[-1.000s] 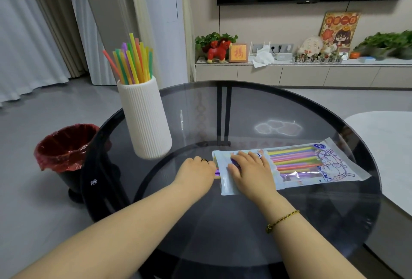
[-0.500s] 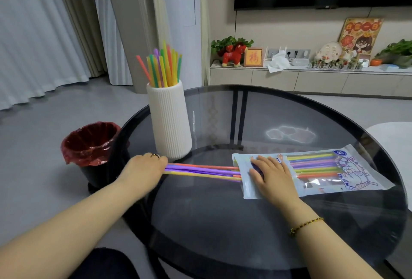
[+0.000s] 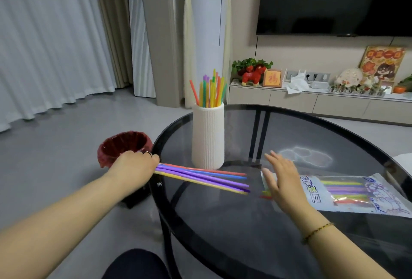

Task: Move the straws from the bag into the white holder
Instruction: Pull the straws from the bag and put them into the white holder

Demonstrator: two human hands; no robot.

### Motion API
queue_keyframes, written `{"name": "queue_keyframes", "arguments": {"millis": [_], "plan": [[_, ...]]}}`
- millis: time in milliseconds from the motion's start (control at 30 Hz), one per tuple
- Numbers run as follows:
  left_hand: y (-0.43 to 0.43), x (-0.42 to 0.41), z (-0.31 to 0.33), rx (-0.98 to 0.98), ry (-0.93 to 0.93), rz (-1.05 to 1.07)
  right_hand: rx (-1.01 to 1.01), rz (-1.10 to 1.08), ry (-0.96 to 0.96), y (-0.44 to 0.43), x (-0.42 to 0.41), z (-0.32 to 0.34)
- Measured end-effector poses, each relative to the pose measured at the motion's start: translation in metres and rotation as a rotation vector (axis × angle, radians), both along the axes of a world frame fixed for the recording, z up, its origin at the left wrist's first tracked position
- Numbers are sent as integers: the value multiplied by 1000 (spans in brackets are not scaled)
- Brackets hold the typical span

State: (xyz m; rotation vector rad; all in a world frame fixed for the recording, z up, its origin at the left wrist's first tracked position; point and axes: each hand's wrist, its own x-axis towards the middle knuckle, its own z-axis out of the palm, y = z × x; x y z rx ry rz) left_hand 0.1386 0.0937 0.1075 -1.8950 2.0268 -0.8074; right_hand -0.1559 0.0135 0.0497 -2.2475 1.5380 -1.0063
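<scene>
The white holder (image 3: 208,136) already contains many straws. The left hand (image 3: 136,165) grips a drawn bundle (image 3: 201,177); the right hand (image 3: 279,178) hovers open, empty. More remain in the bag (image 3: 356,191).

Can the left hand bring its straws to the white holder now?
Probably yes: the left hand grips the straws, and the white holder stands close beside it, nothing between.
</scene>
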Motion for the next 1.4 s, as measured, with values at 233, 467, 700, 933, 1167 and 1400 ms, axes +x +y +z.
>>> {"name": "queue_keyframes", "arguments": {"millis": [233,467,700,933,1167,1400], "plan": [[8,-21,36,-90,-12,-133,46,351,257,32,89,37],[9,-37,45,-112,790,-120,90,240,174,27,105,31],[-15,-76,57,-356,2028,-364,269,245,-486,26,112,36],[-47,-114,56,-184,2095,-351,400,302,-635,25,121,46],[-53,-116,40,-113,1990,-367,434,371,-627,18,110,45],[-53,-117,32,-52,2069,-289,485,347,-582,19,113,42]]}}
